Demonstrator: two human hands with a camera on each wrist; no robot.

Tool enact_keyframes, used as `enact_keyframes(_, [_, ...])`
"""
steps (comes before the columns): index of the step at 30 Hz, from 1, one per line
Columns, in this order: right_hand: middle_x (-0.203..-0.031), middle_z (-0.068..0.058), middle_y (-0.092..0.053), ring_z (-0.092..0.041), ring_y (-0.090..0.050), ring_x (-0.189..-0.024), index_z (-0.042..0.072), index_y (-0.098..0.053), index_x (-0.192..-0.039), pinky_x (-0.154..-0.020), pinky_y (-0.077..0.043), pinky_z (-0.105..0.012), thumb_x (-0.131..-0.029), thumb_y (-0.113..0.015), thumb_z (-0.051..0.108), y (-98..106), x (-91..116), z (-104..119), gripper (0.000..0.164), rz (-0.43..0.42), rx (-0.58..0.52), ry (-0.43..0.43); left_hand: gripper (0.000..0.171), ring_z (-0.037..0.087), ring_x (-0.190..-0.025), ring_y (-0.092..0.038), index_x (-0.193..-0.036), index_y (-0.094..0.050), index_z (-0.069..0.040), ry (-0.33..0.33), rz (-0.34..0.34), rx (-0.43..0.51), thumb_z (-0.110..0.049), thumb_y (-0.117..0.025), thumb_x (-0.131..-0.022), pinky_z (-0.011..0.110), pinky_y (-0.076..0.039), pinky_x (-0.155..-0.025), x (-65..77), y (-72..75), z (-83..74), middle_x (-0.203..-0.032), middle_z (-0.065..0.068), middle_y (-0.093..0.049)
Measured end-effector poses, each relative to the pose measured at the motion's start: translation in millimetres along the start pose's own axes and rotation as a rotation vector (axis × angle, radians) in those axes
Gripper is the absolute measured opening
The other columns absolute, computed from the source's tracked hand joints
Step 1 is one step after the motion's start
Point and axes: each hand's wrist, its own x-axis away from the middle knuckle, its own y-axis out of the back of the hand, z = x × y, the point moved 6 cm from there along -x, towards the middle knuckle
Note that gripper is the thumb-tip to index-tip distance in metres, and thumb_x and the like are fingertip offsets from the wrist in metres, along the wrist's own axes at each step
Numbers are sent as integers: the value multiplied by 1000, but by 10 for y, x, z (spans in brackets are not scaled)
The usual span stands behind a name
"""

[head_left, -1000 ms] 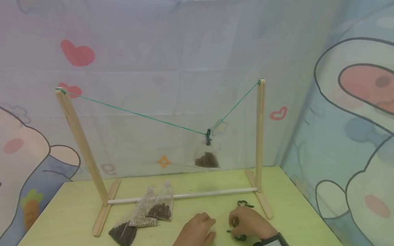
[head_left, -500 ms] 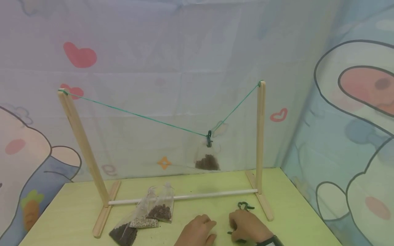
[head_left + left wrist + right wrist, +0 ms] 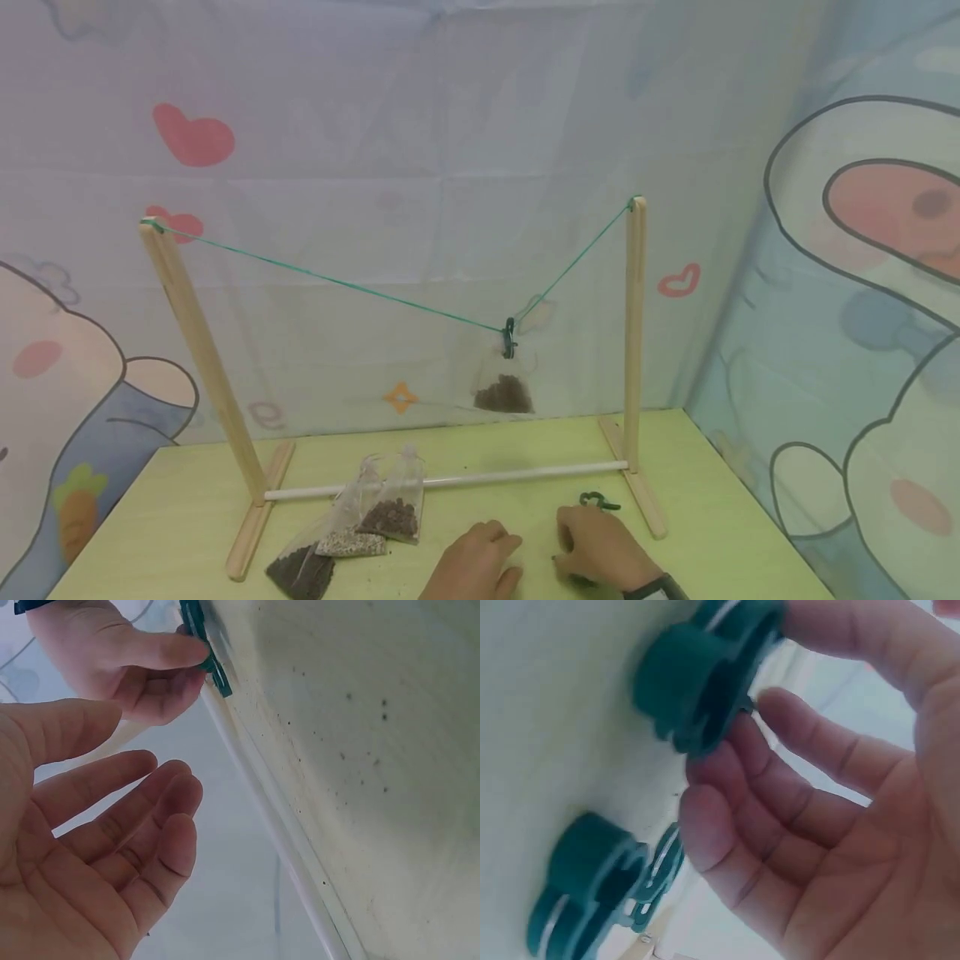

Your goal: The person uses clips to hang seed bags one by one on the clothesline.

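Note:
A green plastic spring clip [image 3: 682, 682] is pinched between the thumb and fingers of my right hand [image 3: 603, 546], low over the table at the right. Most of this clip is hidden by the hand in the head view. Two more green clips, a nearer one [image 3: 585, 877] and a farther one [image 3: 662, 862], lie on the table close by. My left hand [image 3: 472, 562] is beside it, fingers loosely bent and holding nothing. A clear bag of brown material [image 3: 504, 393] hangs from a green cord [image 3: 337, 282] by a dark clip [image 3: 509, 337].
The cord runs between two wooden posts, left [image 3: 202, 358] and right [image 3: 635, 333], joined low by a white rod [image 3: 517, 477]. Several clear bags lie at left: brown bits [image 3: 390, 518], pale speckled grains [image 3: 351, 543] and dark grains [image 3: 302, 571]. A printed cloth [image 3: 375, 125] hangs behind the table [image 3: 690, 500].
My right hand has shifted slightly and settled over the nearer clip, which showed more plainly below the fingers a second ago. The left hand has stayed nearly still.

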Motion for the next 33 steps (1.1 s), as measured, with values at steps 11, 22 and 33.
enact_keyframes(11, [-93,-2,-68,-7,-65,-82,-3,-68,-124,-70,-58,-28,-95,-75,13,394,26,416,34,-216,-406,229,34,8,-84,-62,-126,-72,-5,99,-71,376,-24,-74,-98,23,-53,-69,69,319,237,-112,5,-69])
enact_keyframes(22, [-106,-13,-69,-8,-67,-98,0,-66,-128,-80,-60,-32,-97,-67,-2,418,85,686,31,-289,-717,390,45,14,-87,-67,-126,-72,-10,80,-125,667,-42,-76,-95,24,-54,-69,80,456,286,-114,7,-72])
enact_keyframes(33, [-106,-20,-68,-8,-68,-98,-8,-62,-129,-80,-60,-31,-96,-66,-7,362,81,744,33,-286,-750,458,32,0,-80,-61,-120,-76,-17,65,-143,710,-37,-77,-95,22,-53,-67,71,457,246,-103,-2,-73])
